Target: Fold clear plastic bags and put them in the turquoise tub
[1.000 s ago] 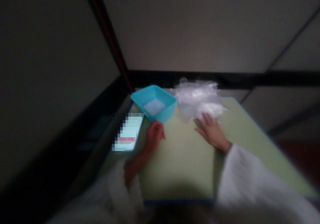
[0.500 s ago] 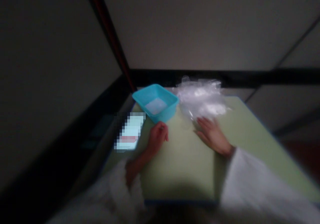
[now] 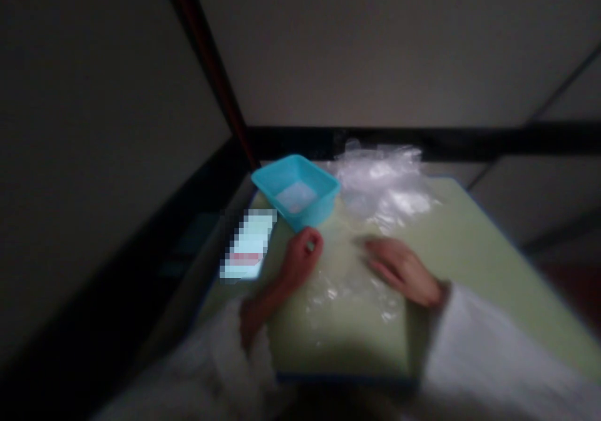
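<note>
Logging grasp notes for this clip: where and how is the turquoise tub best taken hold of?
Probably by its near-right rim, coming from the near side, fingers inside and thumb outside: the tub stands open upward, its rim flares outward, and the left hand is already close to its near corner.

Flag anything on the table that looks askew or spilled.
No spill shows. The clear plastic pile looks untidy, crumpled with uneven edges, right of the teal basin, which sits askew, one corner pointing toward the person.

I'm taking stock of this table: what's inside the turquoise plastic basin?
A pale, flat item lies in the turquoise plastic basin, too blurred to identify. Whatever is beneath it is covered, and the near wall hides part of the bottom.
</note>
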`<state>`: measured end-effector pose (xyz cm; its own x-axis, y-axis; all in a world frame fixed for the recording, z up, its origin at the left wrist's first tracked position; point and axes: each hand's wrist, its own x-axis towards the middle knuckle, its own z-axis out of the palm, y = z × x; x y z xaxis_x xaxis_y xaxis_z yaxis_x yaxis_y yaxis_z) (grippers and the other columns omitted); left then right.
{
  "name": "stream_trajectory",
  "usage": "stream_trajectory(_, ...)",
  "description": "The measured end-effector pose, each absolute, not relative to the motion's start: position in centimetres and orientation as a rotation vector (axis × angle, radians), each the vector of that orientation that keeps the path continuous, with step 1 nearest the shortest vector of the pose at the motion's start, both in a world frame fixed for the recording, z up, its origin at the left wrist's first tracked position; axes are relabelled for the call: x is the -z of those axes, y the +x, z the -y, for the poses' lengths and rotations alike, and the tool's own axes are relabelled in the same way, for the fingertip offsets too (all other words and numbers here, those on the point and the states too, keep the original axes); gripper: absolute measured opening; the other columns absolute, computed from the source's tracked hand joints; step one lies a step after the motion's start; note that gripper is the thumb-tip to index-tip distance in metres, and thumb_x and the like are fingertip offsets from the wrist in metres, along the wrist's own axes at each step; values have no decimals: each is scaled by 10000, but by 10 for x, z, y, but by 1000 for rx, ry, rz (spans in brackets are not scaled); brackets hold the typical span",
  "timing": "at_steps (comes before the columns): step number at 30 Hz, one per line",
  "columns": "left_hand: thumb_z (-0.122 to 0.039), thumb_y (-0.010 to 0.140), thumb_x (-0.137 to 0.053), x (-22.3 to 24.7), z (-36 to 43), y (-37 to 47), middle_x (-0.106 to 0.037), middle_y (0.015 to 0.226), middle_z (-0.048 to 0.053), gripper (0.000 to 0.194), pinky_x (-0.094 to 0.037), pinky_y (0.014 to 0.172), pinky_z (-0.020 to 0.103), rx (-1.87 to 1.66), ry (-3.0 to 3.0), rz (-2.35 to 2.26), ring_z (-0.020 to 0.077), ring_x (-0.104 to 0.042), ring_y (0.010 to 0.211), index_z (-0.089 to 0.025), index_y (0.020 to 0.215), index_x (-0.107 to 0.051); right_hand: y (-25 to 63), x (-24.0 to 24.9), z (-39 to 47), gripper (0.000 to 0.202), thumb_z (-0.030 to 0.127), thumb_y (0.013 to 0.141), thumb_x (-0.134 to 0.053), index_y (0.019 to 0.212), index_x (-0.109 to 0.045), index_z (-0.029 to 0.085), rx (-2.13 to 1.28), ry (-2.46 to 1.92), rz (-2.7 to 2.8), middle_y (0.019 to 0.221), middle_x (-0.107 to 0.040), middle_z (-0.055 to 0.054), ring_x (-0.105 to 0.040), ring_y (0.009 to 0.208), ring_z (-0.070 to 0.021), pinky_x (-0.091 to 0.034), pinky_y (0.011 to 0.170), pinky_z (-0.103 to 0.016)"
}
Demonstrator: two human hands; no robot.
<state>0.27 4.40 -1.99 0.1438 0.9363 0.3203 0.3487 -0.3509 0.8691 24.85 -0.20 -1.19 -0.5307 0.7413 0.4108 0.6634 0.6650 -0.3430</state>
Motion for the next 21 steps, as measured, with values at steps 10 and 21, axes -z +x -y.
stream_trajectory(10, -100, 701, -546, 36, -48, 0, -555, 1106, 92, 300, -404, 985, 415, -923, 2253, -1253, 250, -506, 1097, -180, 990, -565, 267, 30, -15, 321, 482, 849, -518, 967, -614, 199, -206, -1564, 2047, 898, -650, -94, -590, 850, -266, -466, 747, -409)
stream_trajectory(21, -136, 753, -559, 49, -50, -2, -470, 1332, 153, 439, -329, 1082, 443, -843, 2174, -1203, 274, -424, 1269, -141, 1188, -501, 262, 22, -14, 279, 437, 823, -531, 679, -570, 201, -604, -1445, 1887, 625, -592, -9, -549, 588, -163, -427, 554, -274)
